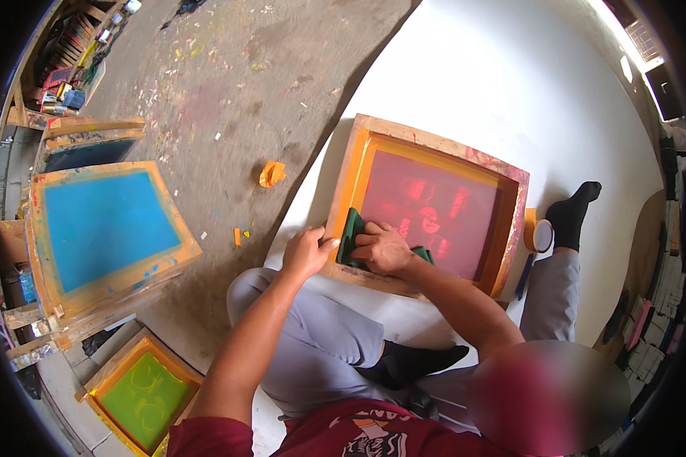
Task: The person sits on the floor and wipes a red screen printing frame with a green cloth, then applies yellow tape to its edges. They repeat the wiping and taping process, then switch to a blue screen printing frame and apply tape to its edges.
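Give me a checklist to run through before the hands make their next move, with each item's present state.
1. Left hand on the wooden frame: ok, at its left side near the lower corner.
2. Right hand on the green cloth: ok, fingers curled over it.
3. Cloth inside the frame: ok.
4. Pink mesh free of red marks: not ok, bright red patches show.
5. Tape roll apart from the frame: cannot tell, it is close by the right side.

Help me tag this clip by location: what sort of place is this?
Probably a screen-printing workshop: a wood-framed pink printing screen bearing designs, a wood-framed blue screen at left, and a paint-spotted floor all suggest it.
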Motion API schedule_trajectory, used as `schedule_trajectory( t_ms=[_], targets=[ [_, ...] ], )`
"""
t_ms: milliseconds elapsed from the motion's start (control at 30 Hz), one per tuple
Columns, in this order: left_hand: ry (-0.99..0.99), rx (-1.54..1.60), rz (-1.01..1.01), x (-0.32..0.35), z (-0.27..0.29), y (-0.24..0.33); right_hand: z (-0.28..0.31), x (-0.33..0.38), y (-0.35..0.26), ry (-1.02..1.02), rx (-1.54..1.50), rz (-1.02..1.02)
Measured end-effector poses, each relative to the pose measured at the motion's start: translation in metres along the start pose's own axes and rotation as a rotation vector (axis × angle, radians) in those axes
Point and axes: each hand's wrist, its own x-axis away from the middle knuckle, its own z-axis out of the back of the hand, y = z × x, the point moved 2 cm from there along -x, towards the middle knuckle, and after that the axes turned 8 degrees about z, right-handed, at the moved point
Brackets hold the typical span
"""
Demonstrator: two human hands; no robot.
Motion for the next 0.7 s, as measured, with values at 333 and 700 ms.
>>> schedule_trajectory(
  t_ms=[333, 700],
  targets=[
    [0.031, 0.07, -0.061, -0.005, -0.006, -0.008, 0.002, -0.005, -0.003, -0.015, 0.001, 0.026],
    [0.024, 0.061, -0.035, -0.002, -0.003, -0.008, 0.028, 0.041, 0.001, -0.03, 0.022, 0.085]
  ],
)
